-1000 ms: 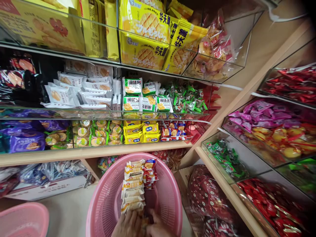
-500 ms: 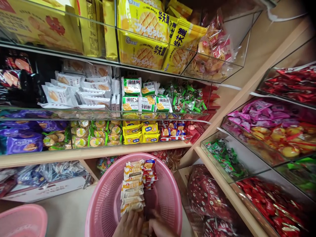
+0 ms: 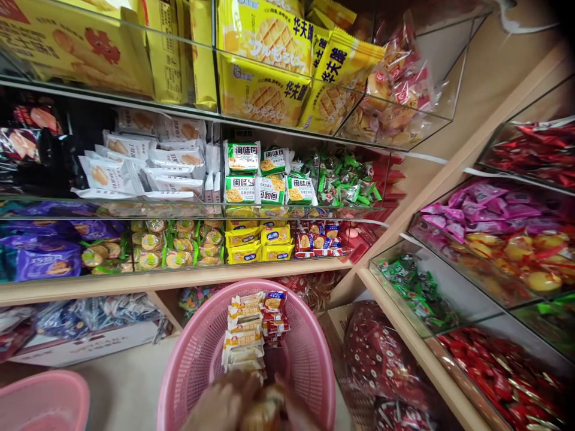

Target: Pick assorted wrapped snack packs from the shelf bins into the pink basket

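Note:
A large pink basket (image 3: 184, 353) stands low in the middle, with a column of cream and yellow snack packets (image 3: 243, 338) inside and a shorter row of red and white packets (image 3: 275, 320) beside it. My left hand (image 3: 224, 401) is over the near end of the column, blurred, its fingers curled down. Close on its right is my right hand (image 3: 299, 410), also blurred. Between the two hands is a yellowish packet (image 3: 263, 413), touched from both sides; the fingertips are smeared, so the exact grip of each hand is unclear.
Clear-fronted shelves hold yellow waffle packs (image 3: 265, 90), white packets (image 3: 175, 158) and purple packs (image 3: 47, 257). Slanted bins of red sweets (image 3: 503, 365) line the right. A second pink basin (image 3: 45, 401) sits at the lower left, and bagged goods (image 3: 381, 353) stand right of the basket.
Both hands have shifted slightly, my left hand a little up and left over the column's near end. The yellowish packet between them now shows more. The whole view has moved slightly.

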Available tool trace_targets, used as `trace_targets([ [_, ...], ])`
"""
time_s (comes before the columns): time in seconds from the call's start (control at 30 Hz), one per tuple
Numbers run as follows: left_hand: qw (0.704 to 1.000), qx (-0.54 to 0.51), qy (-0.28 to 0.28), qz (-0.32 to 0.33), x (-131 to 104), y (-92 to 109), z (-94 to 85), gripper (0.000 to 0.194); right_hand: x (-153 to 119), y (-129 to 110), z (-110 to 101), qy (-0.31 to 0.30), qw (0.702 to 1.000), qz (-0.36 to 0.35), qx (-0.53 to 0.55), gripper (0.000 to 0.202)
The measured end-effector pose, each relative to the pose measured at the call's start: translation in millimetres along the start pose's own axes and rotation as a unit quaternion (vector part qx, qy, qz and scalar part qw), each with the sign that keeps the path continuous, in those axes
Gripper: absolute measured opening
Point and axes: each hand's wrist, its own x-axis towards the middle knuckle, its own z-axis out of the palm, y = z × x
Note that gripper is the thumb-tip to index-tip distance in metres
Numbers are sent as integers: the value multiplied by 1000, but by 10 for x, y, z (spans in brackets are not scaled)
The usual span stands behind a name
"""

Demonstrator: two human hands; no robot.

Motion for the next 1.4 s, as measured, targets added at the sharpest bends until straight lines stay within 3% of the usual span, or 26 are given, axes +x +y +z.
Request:
trace_targets([
  [0.07,998,12,25,-60,200,-93,-383,30,-6,8,-35,12,999,26,19,47],
  [0.13,994,70,40,-77,462,-233,-690,30,44,46,-84,26,999,32,23,42],
  [0.23,979,181,34,-86,832,-423,-885,23,177,130,-163,39,999,11,-5,40],
  [0.33,975,207,24,-76,1054,-515,-827,22,247,171,-193,33,999,-18,-39,41],
  [0.47,973,220,20,-67,1152,-568,-698,25,153,124,-143,9,999,-35,-36,40],
  [0.67,972,224,20,-60,1172,-616,-661,32,74,84,-105,-1,999,-45,-26,39],
  [0.83,975,212,36,-56,1137,-586,-660,42,76,117,-100,34,999,1,-13,38],
  [1.0,978,192,56,-55,1075,-567,-732,39,-132,33,-35,52,998,35,-25,38],
  [1.07,984,139,96,-59,959,-492,-738,41,-214,-9,1,55,998,30,-31,34],
  [1.13,979,-27,184,-85,735,-346,-697,51,-262,-30,26,54,997,24,-49,23],
  [1.17,954,-152,228,-121,585,-254,-654,57,-273,-32,32,56,996,21,-66,19],
  [1.2,914,-290,232,-163,419,-157,-594,59,-276,-31,33,58,994,19,-87,17],
  [1.3,743,-588,79,-310,-64,93,-331,49,-261,-30,16,61,987,10,-146,19],
  [1.37,616,-689,-4,-383,-269,181,-112,43,-252,-49,4,42,982,-5,-186,26],
  [1.4,574,-713,-15,-403,-323,199,-1,40,-252,-66,2,28,978,-9,-206,30],
])
